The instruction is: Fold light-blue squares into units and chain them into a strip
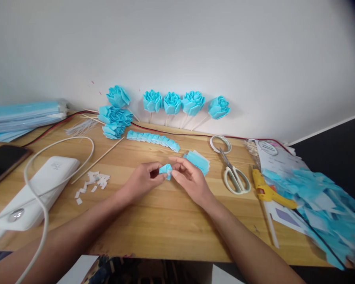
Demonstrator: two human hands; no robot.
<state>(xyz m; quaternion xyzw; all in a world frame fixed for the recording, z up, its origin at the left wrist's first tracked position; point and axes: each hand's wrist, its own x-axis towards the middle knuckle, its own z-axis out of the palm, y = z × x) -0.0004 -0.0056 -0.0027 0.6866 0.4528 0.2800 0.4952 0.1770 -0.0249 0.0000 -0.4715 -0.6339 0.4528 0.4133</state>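
Between my two hands, over the middle of the table, is a small folded blue petal [165,170]. My left hand [143,179] pinches its left side between thumb and fingers. The fingertips of my right hand [191,179] close on its right edge, where a small whitish spot shows. Just behind my right hand lies a stack of blue sheets [198,161]. A row of folded blue petals [153,140] stretches across the table beyond my hands. To the left of my left hand are scattered small white paper pieces [92,183].
Blue flowers on sticks [172,103] lean against the wall; others [115,116] lie piled at left. Scissors [236,177], a tape roll [220,144] and a yellow glue gun [268,189] lie right, near blue scraps [322,205]. A white power bank [44,189] with cable and a phone [4,161] lie left.
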